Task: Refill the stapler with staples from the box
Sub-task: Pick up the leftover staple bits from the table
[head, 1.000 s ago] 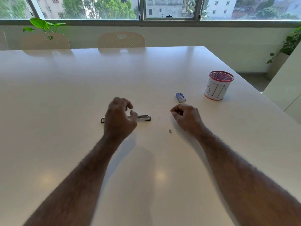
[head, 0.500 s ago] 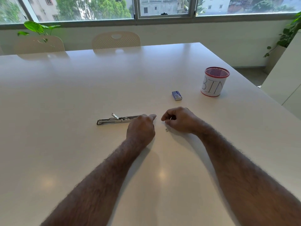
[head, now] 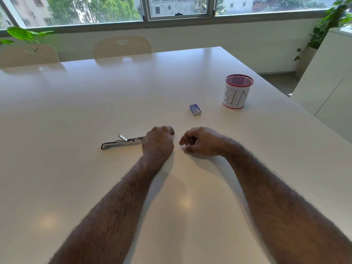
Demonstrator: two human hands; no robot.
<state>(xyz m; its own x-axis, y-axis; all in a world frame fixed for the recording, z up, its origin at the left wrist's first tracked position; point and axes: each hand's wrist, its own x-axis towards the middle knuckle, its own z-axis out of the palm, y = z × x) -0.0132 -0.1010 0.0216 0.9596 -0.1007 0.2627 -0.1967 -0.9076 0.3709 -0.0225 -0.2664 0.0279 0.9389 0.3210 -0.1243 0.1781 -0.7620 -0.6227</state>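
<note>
The metal stapler [head: 122, 143] lies opened out flat on the white table [head: 95, 111]. My left hand [head: 159, 141] is curled over its right end and hides that end. My right hand [head: 202, 141] rests just to the right, fingers curled loosely downward. A tiny pale piece, possibly a bit of staples [head: 183, 148], lies on the table at its thumb tip. Whether the hand holds anything is hidden by the fingers. The small blue staple box [head: 195, 109] lies shut beyond my right hand, apart from both hands.
A red mesh cup labelled BIN [head: 238, 94] stands to the right of the box, near the table's right edge. Two pale chairs [head: 122, 47] are at the far side below the window. A white cabinet [head: 331, 88] stands to the right.
My left hand slid from the stapler's middle to its right end, uncovering the open stapler. My right hand moved down and left toward the small piece, its fingers loosening slightly.
</note>
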